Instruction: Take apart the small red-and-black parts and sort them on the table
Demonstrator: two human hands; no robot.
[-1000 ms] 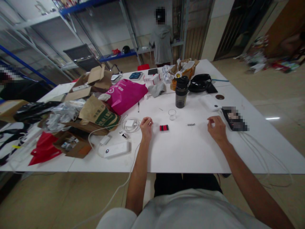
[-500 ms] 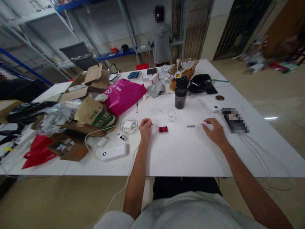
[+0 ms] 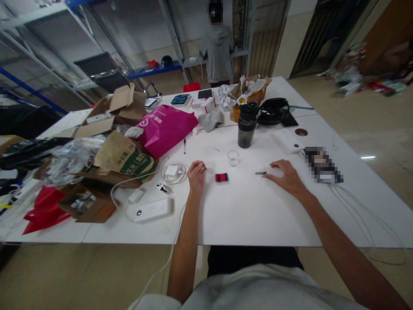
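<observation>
My left hand [image 3: 196, 173] rests on the white table [image 3: 245, 206] with its fingers curled in loosely, beside a small red and black block [image 3: 221, 177]. Nothing shows inside its fingers. My right hand [image 3: 284, 176] lies flat with the fingers stretched towards a short row of small dark pieces [image 3: 260, 173], its fingertips just right of them. A small clear cup [image 3: 232, 157] stands behind, between the two hands.
A dark shaker bottle [image 3: 246, 125], a pink bag [image 3: 166, 128], cardboard boxes [image 3: 111, 107], a brown paper bag [image 3: 124, 156], a white charger with cable [image 3: 172, 171] and a white device [image 3: 151, 209] crowd the left and back. A person [image 3: 217, 49] stands beyond the table.
My right hand has slid left across the table, from near the blurred item to the row of small dark pieces, and its fingers have stretched out. My left hand has stayed put.
</observation>
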